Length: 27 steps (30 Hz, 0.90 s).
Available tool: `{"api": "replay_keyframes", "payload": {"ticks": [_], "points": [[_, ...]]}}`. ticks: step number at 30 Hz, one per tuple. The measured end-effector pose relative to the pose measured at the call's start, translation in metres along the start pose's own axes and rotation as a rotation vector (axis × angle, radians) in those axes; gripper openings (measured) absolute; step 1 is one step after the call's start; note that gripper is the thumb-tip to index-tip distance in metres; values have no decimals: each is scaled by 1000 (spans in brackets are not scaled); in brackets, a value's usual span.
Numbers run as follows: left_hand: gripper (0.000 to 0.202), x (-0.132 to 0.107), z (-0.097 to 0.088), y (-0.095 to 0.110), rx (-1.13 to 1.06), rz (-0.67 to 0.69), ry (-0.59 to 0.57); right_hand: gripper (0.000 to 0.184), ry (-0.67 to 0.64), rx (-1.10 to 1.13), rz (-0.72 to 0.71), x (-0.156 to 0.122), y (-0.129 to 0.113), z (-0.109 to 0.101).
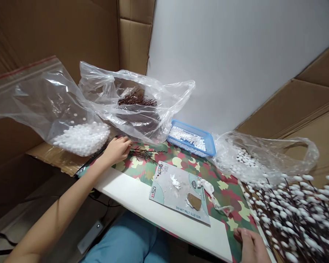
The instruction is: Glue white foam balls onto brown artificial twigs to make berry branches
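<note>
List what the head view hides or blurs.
Head view:
Right hand: wrist and forearm cut off by the bottom edge.
Dark twig: near end hidden by the left hand.
Brown twigs: blurred by the plastic bag.
White-budded branches: cut off by the right and bottom edges.

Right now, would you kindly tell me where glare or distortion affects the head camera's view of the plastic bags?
Head view: glare streaks the zip bag and the bag of dark twigs; the wide lens slants the cardboard wall.
</note>
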State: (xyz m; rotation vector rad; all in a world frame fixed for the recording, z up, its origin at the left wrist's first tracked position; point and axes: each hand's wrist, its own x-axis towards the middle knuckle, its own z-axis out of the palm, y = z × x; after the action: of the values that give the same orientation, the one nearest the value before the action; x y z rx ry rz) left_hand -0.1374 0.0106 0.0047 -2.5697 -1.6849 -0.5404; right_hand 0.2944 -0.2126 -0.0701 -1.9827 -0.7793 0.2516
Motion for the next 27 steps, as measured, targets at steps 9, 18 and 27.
{"api": "replay_keyframes", "payload": {"ticks": [9,18,27], "points": [[25,9,9,-13,97,22,-64,45,12,-76,-40,0,-2,1],[26,5,0,-7,58,71,28,43,66,-102,-120,-10,-13,6],[27,-17,8,-10,83,58,26,43,33,-124,-70,-8,-16,3]]}}
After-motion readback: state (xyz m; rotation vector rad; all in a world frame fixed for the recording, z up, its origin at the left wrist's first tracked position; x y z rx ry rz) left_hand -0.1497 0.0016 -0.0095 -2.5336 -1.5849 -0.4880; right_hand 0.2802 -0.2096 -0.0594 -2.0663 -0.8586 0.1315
